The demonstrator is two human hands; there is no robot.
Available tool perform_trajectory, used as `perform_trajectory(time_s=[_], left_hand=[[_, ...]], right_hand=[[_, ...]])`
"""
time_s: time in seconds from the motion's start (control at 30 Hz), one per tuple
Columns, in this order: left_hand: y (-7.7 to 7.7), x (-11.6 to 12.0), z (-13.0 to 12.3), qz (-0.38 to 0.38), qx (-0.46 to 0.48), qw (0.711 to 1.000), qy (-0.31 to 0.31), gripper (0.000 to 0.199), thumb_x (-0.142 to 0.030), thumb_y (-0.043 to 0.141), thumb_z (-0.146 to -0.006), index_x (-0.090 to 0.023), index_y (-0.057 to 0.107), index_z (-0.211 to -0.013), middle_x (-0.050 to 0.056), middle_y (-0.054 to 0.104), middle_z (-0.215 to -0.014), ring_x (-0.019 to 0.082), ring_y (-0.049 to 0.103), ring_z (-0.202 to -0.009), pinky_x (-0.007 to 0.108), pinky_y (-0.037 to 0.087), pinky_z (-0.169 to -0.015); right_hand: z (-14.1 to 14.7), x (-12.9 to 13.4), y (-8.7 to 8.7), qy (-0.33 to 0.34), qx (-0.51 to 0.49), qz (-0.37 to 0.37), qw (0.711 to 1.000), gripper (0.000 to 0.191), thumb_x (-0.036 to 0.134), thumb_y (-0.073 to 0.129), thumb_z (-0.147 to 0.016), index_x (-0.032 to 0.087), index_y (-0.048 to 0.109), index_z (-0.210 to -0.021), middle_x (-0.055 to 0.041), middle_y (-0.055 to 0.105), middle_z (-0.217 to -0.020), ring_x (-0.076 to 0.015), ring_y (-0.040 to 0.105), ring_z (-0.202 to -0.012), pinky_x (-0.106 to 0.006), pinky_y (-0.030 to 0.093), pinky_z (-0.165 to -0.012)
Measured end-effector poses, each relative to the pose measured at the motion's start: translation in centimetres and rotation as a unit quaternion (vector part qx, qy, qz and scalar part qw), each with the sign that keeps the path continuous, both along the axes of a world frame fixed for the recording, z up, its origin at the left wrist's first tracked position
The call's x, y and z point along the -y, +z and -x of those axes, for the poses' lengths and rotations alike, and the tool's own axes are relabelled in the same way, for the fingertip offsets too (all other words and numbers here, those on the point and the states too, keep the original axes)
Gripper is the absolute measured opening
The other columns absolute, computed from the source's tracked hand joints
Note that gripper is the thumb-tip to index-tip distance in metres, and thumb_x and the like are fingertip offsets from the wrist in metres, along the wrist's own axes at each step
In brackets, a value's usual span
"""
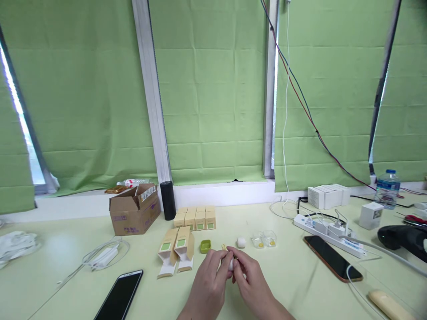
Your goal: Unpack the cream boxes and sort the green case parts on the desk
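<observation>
My left hand (211,276) and my right hand (248,278) meet low in the centre of the head view, fingertips closed together on a small white object (231,265), mostly hidden by the fingers. A tiny yellow piece (224,246) shows just beyond the fingertips. Behind my right hand stands a white round item (240,242). To its right are clear plastic cups (263,239) with yellow bits inside. A small green square dish (205,246) lies beyond my left hand. Left of it, two opened kraft boxes (184,245) lie with their flaps out.
Closed small kraft boxes (200,218) stand behind, near a black cylinder (167,200) and a cardboard box (135,211). Phones lie at left (120,294) and right (332,258). A power strip (328,235) with cables, white boxes (328,196) and a bottle (387,190) occupy the right.
</observation>
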State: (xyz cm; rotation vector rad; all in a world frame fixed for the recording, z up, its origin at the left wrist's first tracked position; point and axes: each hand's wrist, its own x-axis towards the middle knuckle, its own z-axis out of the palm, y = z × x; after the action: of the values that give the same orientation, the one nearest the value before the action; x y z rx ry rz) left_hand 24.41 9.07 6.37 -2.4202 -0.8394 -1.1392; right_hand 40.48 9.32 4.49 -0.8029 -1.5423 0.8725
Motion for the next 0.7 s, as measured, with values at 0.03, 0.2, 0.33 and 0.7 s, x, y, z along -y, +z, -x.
perform_trajectory(time_s=[0.03,0.2,0.33,0.7], left_hand=[[-0.1,0.0,0.0,0.009,0.004,1.000,-0.001,0.053,0.002,0.046,-0.095,-0.014,0.052,-0.145,0.015,0.068,-0.110,0.025,0.062,-0.092,0.037,0.060,-0.072],[-0.4,-0.3,0.1,0.043,0.041,0.998,0.001,0.049,-0.001,0.045,-0.096,-0.017,0.055,-0.140,0.014,0.067,-0.109,0.026,0.063,-0.093,0.039,0.060,-0.073],[-0.7,-0.6,1.0,0.102,0.102,0.990,-0.009,0.043,-0.006,0.049,-0.097,-0.021,0.060,-0.136,0.014,0.067,-0.117,0.026,0.064,-0.106,0.040,0.060,-0.087],[0.1,-1.0,1.0,0.294,0.398,0.866,-0.072,0.027,-0.035,0.069,-0.094,-0.025,0.075,-0.119,0.012,0.071,-0.125,0.030,0.066,-0.121,0.042,0.058,-0.102]], right_hand=[[0.0,-0.1,0.0,0.003,0.002,0.009,1.000,0.051,0.054,0.045,-0.105,0.019,0.068,-0.134,-0.0150,0.074,-0.113,-0.0230,0.070,-0.081,-0.036,0.061,-0.071],[-0.3,-0.5,0.3,0.030,-0.001,0.038,0.999,0.051,0.051,0.044,-0.106,0.018,0.065,-0.139,-0.0129,0.074,-0.105,-0.0196,0.066,-0.070,-0.036,0.059,-0.069],[-0.7,-0.4,0.5,0.066,-0.002,0.017,0.998,0.048,0.032,0.067,-0.094,0.026,0.063,-0.141,-0.0124,0.070,-0.126,-0.0216,0.069,-0.086,-0.037,0.060,-0.079],[-1.1,-0.7,0.6,-0.004,0.014,0.018,1.000,0.046,0.021,0.063,-0.088,0.023,0.064,-0.135,-0.0093,0.072,-0.107,-0.0216,0.067,-0.078,-0.036,0.058,-0.072]])
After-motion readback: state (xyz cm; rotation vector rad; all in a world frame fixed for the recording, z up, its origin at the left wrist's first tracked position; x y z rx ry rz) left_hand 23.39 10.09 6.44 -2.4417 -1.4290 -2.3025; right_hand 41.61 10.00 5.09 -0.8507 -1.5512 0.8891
